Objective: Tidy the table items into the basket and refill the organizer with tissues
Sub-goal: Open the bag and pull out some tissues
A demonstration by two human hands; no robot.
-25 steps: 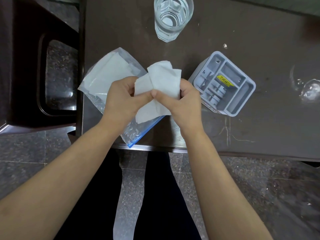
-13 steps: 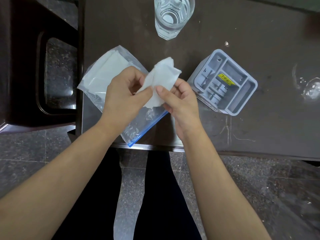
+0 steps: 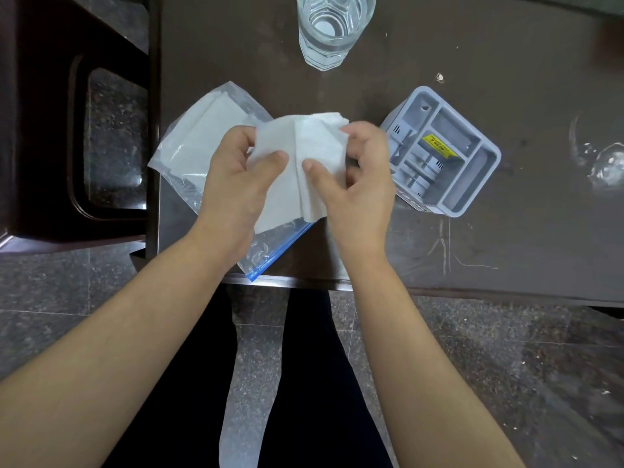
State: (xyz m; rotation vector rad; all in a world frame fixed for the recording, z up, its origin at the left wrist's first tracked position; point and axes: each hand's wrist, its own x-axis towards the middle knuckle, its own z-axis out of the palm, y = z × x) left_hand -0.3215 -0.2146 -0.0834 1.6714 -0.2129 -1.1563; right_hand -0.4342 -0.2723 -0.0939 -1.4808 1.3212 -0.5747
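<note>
Since half a second ago, the tissue [image 3: 297, 163] has been spread wider between the left hand [image 3: 236, 184] and right hand [image 3: 354, 184] (fingers and thumbs pinching it), above the zip bag [image 3: 202, 143], beside the grey organizer [image 3: 442, 150] on the counter [image 3: 506, 238].

Both bare forearms reach forward; left hand [image 3: 236, 184] and right hand [image 3: 358, 184] pinch closed, thumbs nearly meeting, fingertips seemingly hidden.

Bag [image 3: 189, 153] left, organizer [image 3: 445, 157] right, glass [image 3: 334, 28] behind.
</note>
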